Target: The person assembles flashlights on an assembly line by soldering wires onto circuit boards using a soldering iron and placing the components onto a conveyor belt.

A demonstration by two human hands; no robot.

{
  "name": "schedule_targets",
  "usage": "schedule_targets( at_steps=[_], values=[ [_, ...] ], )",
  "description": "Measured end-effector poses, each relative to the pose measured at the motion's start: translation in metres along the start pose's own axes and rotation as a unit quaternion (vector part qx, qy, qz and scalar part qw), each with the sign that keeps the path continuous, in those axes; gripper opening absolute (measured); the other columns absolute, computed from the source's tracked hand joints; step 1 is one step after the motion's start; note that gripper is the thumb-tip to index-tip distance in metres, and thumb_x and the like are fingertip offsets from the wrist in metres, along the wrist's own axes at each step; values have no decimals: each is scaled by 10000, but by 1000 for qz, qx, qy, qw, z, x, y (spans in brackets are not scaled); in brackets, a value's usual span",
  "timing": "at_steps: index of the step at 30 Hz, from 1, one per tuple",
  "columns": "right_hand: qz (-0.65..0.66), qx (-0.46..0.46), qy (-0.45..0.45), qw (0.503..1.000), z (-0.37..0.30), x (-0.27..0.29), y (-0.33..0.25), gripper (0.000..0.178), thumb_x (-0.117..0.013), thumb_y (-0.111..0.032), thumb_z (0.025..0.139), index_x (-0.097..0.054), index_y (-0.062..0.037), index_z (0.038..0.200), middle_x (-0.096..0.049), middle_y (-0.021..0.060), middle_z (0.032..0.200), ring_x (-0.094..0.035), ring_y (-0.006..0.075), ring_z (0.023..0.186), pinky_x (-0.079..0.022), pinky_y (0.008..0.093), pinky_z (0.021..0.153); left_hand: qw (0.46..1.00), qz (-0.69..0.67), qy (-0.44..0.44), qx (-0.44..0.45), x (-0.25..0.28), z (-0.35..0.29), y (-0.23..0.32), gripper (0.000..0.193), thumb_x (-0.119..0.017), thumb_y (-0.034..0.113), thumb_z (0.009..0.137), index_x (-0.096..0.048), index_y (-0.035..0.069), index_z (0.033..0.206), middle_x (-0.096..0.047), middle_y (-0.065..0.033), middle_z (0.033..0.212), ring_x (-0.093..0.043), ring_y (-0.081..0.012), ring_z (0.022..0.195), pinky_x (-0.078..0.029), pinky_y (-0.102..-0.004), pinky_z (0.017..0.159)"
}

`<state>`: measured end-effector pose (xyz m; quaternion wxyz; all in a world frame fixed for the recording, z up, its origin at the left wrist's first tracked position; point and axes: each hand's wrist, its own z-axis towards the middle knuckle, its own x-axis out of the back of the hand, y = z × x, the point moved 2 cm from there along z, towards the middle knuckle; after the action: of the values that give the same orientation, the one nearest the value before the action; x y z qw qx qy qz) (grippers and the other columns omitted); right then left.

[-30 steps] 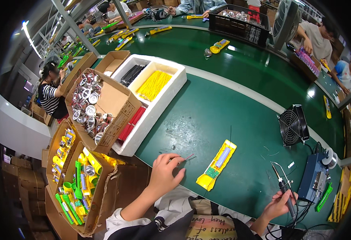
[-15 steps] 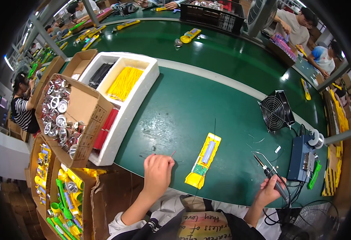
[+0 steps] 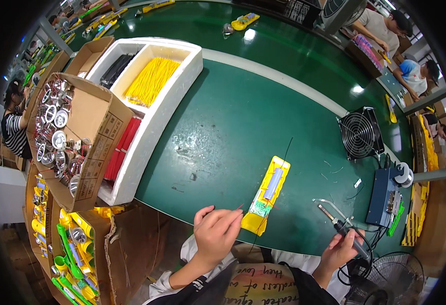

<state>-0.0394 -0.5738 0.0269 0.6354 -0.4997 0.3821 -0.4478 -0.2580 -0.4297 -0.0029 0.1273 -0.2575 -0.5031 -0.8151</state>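
Note:
Between my hands lies a yellow flashlight housing half (image 3: 254,223), tilted on the green bench. It bears a lavender battery cell (image 3: 273,184) and a small green circuit board (image 3: 260,208), with a dark wire reaching out past its far end. My left hand (image 3: 215,235) is closed in a pinch just left of the board. A thin red wire (image 3: 240,207) shows at its fingertips. To the right, my right hand (image 3: 339,249) wraps round the handle of a soldering iron (image 3: 341,226). The iron's tip points far-left, apart from the housing, beside a thin curved metal tube (image 3: 329,202).
A white foam tray (image 3: 154,137) of yellow, black and red wires stands at the left, with a cardboard box of lamp reflectors (image 3: 98,152) against it. A small black fan (image 3: 360,134) and a blue soldering station (image 3: 382,198) with a solder spool (image 3: 404,175) sit at the right.
My left hand has moved right, bringing the red wire close to the circuit board. My right hand still holds the soldering iron. The whole view has shifted slightly.

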Motion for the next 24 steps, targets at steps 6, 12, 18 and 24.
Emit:
schedule_targets(
  at_steps=[6, 12, 18, 24],
  values=[
    [19, -101, -64, 993, -46, -27, -16, 162, -509, -145, 830, -376, -52, 829, -425, 4, 652, -398, 37, 448, -325, 140, 364, 1000, -15, -6, 19, -3, -5, 4, 93, -688, 63, 607, -643, 99, 680, -601, 1, 665, -545, -149, 604, -390, -360, 794],
    [19, -106, -91, 990, -59, -34, -2, 272, -562, -226, 797, -371, -35, 831, -460, 72, 525, -407, 111, 329, -357, 201, 315, 999, -8, 30, -19, -11, -4, 5, 138, -708, 70, 537, -613, 117, 626, -456, 30, 588, -445, -146, 546, -351, -314, 660],
    [8, -122, -129, 984, -65, -39, 0, 318, -588, -257, 792, -373, -29, 849, -487, 89, 550, -442, 129, 347, -387, 211, 325, 999, -13, 30, -17, -15, -5, 8, 154, -708, 74, 516, -598, 135, 604, -420, 34, 586, -420, -137, 539, -302, -288, 616],
    [6, -102, -135, 986, -68, -42, 2, 354, -612, -278, 783, -372, -27, 853, -499, 100, 583, -472, 139, 372, -412, 223, 333, 999, -21, 29, -6, -15, -4, 8, 152, -708, 71, 512, -597, 130, 596, -426, 33, 580, -421, -134, 533, -299, -285, 611]
  ],
)
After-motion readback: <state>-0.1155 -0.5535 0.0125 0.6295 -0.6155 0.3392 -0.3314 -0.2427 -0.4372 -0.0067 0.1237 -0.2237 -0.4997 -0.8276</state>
